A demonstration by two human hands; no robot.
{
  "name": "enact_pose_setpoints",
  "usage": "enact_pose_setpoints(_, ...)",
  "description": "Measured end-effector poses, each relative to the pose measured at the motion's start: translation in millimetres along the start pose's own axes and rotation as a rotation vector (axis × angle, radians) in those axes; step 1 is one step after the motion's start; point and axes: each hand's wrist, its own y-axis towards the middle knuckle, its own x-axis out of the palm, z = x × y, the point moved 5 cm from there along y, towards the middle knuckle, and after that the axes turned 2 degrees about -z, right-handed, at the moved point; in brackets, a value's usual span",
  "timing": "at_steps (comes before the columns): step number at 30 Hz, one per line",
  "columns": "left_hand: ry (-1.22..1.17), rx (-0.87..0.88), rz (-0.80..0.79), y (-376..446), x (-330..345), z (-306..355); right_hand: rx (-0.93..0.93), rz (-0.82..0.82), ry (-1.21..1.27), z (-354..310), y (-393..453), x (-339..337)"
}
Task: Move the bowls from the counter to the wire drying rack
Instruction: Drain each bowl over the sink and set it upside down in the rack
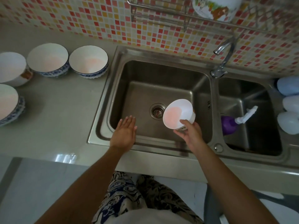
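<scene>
One white bowl (177, 114), tilted with its pale pink-tinted inside showing, is gripped by the right hand (190, 132) over the steel sink (161, 88). Beside it, the left hand (125, 132) is held flat with fingers straight. Four bowls (88, 61) are left on the counter (56, 110) beside the sink.

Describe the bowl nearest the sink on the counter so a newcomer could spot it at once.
Start at the steel sink and look left onto the grey counter. Along the back wall stand three bowls; take the blue-patterned bowl closest to the sink's left rim. Its blue-patterned neighbour stands farther left.
</scene>
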Motion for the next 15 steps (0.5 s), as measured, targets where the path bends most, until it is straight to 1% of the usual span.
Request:
enact_pose_setpoints(3,-0.035,-0.017,0.007,-0.1,1.6,-1.9,-0.022,-0.006,-0.029,-0.9,0.2,2.5)
enact_pose_setpoints(5,-0.054,-0.026,0.015,-0.4,1.6,-2.5,-0.043,0.026,-0.050,-2.4,0.0,3.5)
enact_pose_setpoints(8,-0.078,-0.037,0.008,-0.6,1.8,-3.4,-0.099,0.086,-0.148,-5.1,-0.1,5.0)
enact_pose_setpoints(15,-0.089,-0.041,0.009,-0.3,0.1,-2.6,-0.158,0.150,-0.251,-2.5,2.0,3.4)
